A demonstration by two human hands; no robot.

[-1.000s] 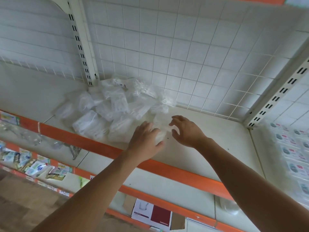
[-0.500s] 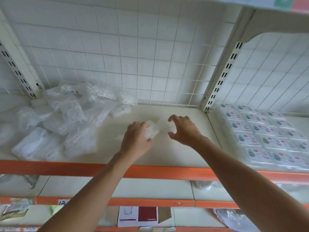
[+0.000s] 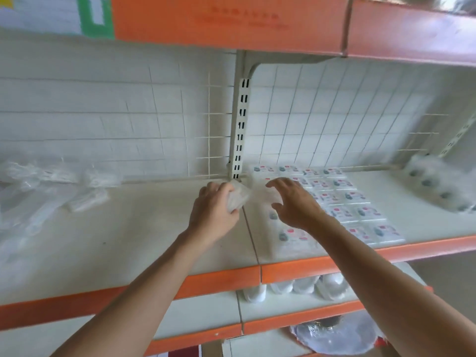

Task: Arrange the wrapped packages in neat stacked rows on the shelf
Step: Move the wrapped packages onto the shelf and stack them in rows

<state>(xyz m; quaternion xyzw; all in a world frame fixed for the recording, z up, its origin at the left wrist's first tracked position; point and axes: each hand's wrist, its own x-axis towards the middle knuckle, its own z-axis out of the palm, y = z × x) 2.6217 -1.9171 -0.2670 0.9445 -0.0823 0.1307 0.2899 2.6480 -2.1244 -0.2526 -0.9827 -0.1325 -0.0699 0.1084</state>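
Head view: the left hand (image 3: 215,215) is gripping one wrapped package (image 3: 239,199), its fingers (image 3: 215,187) curled round the clear wrap, just in front of the slotted upright post (image 3: 239,130). The right hand (image 3: 296,205) is hovering beside it over the near-left part of the laid-out rows (image 3: 342,199), fingers (image 3: 277,182) spread and slightly bent, grasping nothing that can be made out. Whether they are brushing the blurred loose end of the wrap cannot be told.

The risk, as I judge it, is sitting in the slippery film. The package is being held by one end only, so it could be sliding out or landing askew across the packs below it. The spread right hand could also be nudging those packs out of line, since they are lying flat and touching one another.

For room, the shelf (image 3: 128,240) is offering a bare stretch between the loose pile (image 3: 38,191) at the far left and the rows. The orange front lip (image 3: 219,282) is running close under both forearms, so anything pushed forward could be dropping off. The wire grid back (image 3: 322,112) is closing the rear, and the shelf above is limiting how high the hands can be lifting.
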